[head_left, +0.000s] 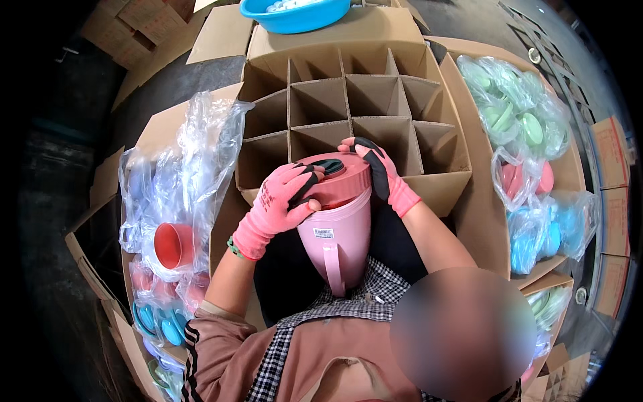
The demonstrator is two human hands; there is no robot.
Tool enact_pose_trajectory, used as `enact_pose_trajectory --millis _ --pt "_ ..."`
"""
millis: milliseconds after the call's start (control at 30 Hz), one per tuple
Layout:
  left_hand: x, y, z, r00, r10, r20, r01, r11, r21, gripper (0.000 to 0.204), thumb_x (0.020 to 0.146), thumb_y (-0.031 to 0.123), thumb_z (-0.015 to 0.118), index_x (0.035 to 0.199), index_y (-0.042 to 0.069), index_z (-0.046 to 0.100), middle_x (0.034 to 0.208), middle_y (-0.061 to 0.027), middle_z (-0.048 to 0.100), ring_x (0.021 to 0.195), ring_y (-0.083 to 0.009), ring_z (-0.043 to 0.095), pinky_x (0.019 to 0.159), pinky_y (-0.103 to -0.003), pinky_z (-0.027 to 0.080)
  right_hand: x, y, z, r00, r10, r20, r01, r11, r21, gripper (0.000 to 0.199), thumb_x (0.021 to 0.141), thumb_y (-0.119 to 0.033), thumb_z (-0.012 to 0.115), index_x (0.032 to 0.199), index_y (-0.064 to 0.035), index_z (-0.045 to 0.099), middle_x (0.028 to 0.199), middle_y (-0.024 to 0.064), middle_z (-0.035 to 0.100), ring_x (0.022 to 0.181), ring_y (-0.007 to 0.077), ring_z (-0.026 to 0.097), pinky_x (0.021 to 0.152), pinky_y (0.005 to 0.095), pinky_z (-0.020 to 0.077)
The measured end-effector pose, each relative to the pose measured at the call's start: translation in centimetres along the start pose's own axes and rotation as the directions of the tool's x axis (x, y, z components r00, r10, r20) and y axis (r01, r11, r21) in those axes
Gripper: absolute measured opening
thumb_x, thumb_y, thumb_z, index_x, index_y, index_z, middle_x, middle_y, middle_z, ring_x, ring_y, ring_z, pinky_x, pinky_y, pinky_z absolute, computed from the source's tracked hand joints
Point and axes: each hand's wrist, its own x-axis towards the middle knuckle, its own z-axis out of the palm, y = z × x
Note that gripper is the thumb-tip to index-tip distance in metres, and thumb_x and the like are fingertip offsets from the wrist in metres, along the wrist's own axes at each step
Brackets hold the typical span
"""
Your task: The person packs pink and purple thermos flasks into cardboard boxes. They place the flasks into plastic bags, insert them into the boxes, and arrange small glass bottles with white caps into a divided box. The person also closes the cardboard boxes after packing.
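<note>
Pink jug (349, 238): extends lengthwise from beneath left hand (282, 193) and right hand (380, 171) toward checked apron (383, 287); sits equally near both, gripped at opposite sides of lid (349, 178).

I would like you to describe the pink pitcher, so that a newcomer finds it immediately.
Find the large divided carton, then look at its near edge. There, the gloved left hand and right hand are on the lid of a pink pitcher. Unlike the bagged pieces at both sides, it is unwrapped, with a long handle and a white label.
</note>
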Motion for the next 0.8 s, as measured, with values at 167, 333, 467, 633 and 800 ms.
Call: enact_pose_trajectory --millis 167,333,467,633,800 --pt "-0.2 1.6 1.7 0.921 -0.019 -0.390 0.080 0.987 0.142 0.077 0.062 0.043 0.072 0.118 -0.001 0.043 0.129 -0.0247 0.032 0.113 -0.0383 0.040 0.089 -0.043 0.037 -0.7 -0.1 0.3 0.978 -0.204 0.047 0.209 0.956 -0.207 0.037 0.084 -0.018 0.049 0.113 0.0046 0.046 0.110 0.0124 0.053 0.105 0.0189 0.048 0.093 0.0295 0.0361" --pt "-2.2 0.1 3.8 0.859 -0.223 -0.462 0.128 0.965 -0.227 0.106 0.047 0.054 0.078 0.126 0.000 0.032 0.130 -0.0249 0.028 0.118 -0.0374 0.034 0.097 -0.044 0.030 -1.9 0.0 0.7 0.972 -0.233 0.026 0.225 0.896 -0.384 0.037 0.085 -0.019 0.046 0.113 0.0047 0.046 0.110 0.0123 0.053 0.104 0.0189 0.048 0.094 0.0296 0.0340" --pt "-2.6 0.2 3.9 0.870 -0.198 -0.452 0.152 0.979 -0.136 0.099 0.049 0.054 0.077 0.120 -0.002 0.038 0.124 -0.0219 0.037 0.117 -0.0351 0.037 0.096 -0.043 0.031 -2.5 0.2 1.0 0.969 -0.242 -0.054 0.206 0.908 -0.366 0.036 0.085 -0.019 0.045 0.113 0.0047 0.047 0.110 0.0117 0.052 0.104 0.0185 0.047 0.094 0.0297 0.0341" --pt "-2.9 0.3 3.8 0.872 -0.098 -0.479 0.130 0.991 0.034 0.082 0.050 0.049 0.078 0.105 -0.004 0.048 0.103 -0.0170 0.051 0.101 -0.0318 0.047 0.088 -0.042 0.038 -1.9 -0.1 1.7 0.964 -0.264 -0.007 0.253 0.930 -0.267 0.030 0.085 -0.016 0.049 0.110 0.0020 0.049 0.107 0.0076 0.053 0.101 0.0139 0.047 0.091 0.0254 0.0345" --pt "-3.3 -0.4 3.9 0.895 -0.051 -0.442 0.122 0.984 0.134 0.085 0.048 0.050 0.078 0.106 -0.003 0.047 0.104 -0.0167 0.050 0.095 -0.0303 0.049 0.086 -0.041 0.039 -2.4 0.0 1.5 0.969 -0.245 -0.025 0.221 0.913 -0.343 0.042 0.086 -0.026 0.044 0.115 0.0044 0.045 0.113 0.0117 0.050 0.106 0.0181 0.045 0.094 0.0290 0.0328"
